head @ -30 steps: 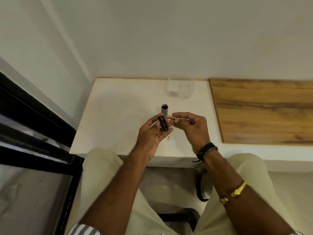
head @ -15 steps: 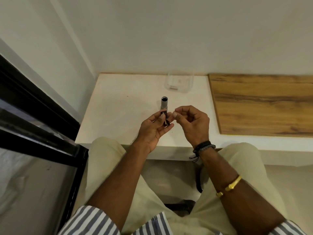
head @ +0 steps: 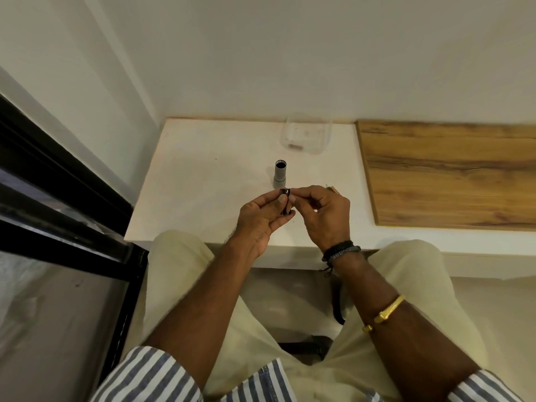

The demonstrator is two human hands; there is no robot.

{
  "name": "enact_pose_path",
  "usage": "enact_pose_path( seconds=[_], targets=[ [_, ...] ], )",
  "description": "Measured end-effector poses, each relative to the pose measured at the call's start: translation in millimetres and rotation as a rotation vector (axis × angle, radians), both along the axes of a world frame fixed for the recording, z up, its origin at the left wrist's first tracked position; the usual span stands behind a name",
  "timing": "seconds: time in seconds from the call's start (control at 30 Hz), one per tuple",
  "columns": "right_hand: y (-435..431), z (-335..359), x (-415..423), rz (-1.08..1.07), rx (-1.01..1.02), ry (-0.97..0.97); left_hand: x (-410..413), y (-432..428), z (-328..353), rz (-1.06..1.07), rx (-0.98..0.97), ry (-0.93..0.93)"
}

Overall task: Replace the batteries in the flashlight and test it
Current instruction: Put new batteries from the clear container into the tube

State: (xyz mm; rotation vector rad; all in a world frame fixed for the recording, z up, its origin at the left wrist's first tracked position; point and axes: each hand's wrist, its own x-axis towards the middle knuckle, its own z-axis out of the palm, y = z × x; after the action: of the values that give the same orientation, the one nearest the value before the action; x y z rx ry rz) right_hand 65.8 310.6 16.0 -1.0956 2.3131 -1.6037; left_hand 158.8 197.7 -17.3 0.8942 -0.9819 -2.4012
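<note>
1. While seated at the near edge of the white counter (head: 203,184), wears striped sleeves (head: 150,375) pushed up the arms and pale trousers (head: 179,262), knees apart.
2. On the right forearm, a gold bangle (head: 385,311); closer to the wrist, dark bands (head: 342,250).
3. Left hand (head: 261,219) raised over the counter's near edge, thumb and fingers curled round a black cylindrical part (head: 285,203), held roughly upright with the top end poking out above the grip.
4. Right hand (head: 324,216) just beside it, fingers curled, thumb and forefinger pinching the top end of that same part and meeting the left fingertips there. Behind the right knuckles, a small brownish tip, too small to identify.
5. Just beyond both sets of fingertips, and gripped by neither hand: grey flashlight body (head: 280,174), standing upright on the counter, dark open end facing up. Cannot tell whether quite clear of the fingers or hidden a little behind them at the base.
6. Farther back, near the wall, a clear plastic container (head: 307,134); off to the right, a wooden board (head: 449,175) butting against the counter.
</note>
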Motion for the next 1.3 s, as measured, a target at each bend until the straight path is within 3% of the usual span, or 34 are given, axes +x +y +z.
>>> enact_pose_path(
  seconds=[0.33,0.6,0.77,0.87,1.1,1.3],
  targets=[
    [-3.8,-15.0,9.2,0.020,0.057,0.241,1.0,1.3,5.5,-0.003,-0.025,-0.009],
    [-17.8,-8.1,-10.8,0.000,-0.014,0.051,0.0,-13.7,14.3,0.029,0.033,0.063],
    [-52.6,2.8,-61.9,-0.121,0.023,-0.122,0.4,-32.0,14.1,0.209,0.223,0.202],
    [-81.3,9.8,-101.2,-0.159,0.066,-0.148,-4.0,-40.5,6.9,0.308,0.269,0.166],
    [-141.9,5.2,-174.1,-0.048,0.503,0.052,-11.2,-54.6,-7.9,0.346,0.322,0.060],
    [-183.0,4.4,-182.2,0.299,1.079,0.258,-15.0,-59.6,-12.4,0.309,0.312,0.040]
  ],
)
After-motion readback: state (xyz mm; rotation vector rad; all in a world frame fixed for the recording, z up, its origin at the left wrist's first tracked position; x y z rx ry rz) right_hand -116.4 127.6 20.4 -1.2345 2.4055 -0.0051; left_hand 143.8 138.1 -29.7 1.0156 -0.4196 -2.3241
